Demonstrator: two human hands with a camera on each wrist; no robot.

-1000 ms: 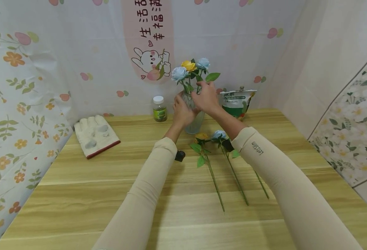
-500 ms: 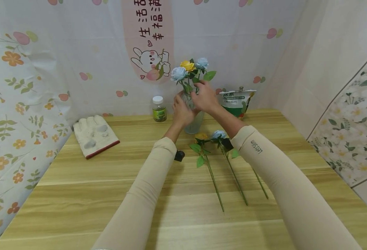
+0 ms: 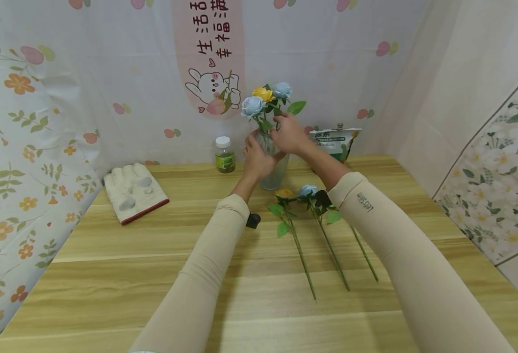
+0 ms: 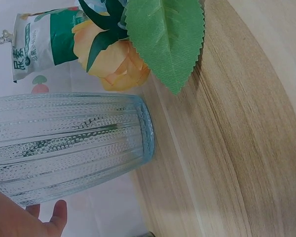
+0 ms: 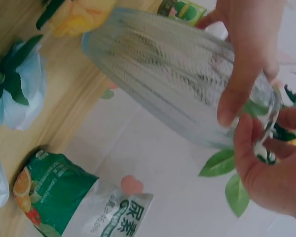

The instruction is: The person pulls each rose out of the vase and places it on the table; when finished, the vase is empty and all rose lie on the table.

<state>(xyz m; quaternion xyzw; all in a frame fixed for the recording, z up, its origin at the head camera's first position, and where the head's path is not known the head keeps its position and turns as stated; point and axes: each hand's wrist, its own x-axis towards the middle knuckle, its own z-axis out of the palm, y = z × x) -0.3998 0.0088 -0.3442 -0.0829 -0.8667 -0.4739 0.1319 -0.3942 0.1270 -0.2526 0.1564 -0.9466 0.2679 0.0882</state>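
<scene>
Upright near the back of the table stands a ribbed glass vase (image 3: 273, 181), with two blue roses (image 3: 252, 106) and a yellow rose (image 3: 263, 94) rising from its mouth. My left hand (image 3: 258, 159) grips the vase's upper part from the left, thumb across its near side in the right wrist view. At the rim, my right hand (image 3: 292, 135) pinches the stem of the right-hand blue rose (image 3: 283, 89) between curled fingers; the fingertips are partly hidden. In front of the vase lie another yellow rose (image 3: 284, 193), another blue rose (image 3: 307, 190) and a third stem (image 3: 365, 255), its head hidden behind my right arm.
A small white-capped bottle (image 3: 225, 157) stands left of the vase. Behind my right forearm is a green and white bag (image 5: 79, 197) closed with a clip. A white work glove (image 3: 135, 191) lies at the left edge. Patterned cloth hangs behind the wooden table (image 3: 175, 284).
The roses in the vase have shifted slightly left, and my right hand has moved a little left with them. My right forearm has dropped slightly. My left hand stays on the vase.
</scene>
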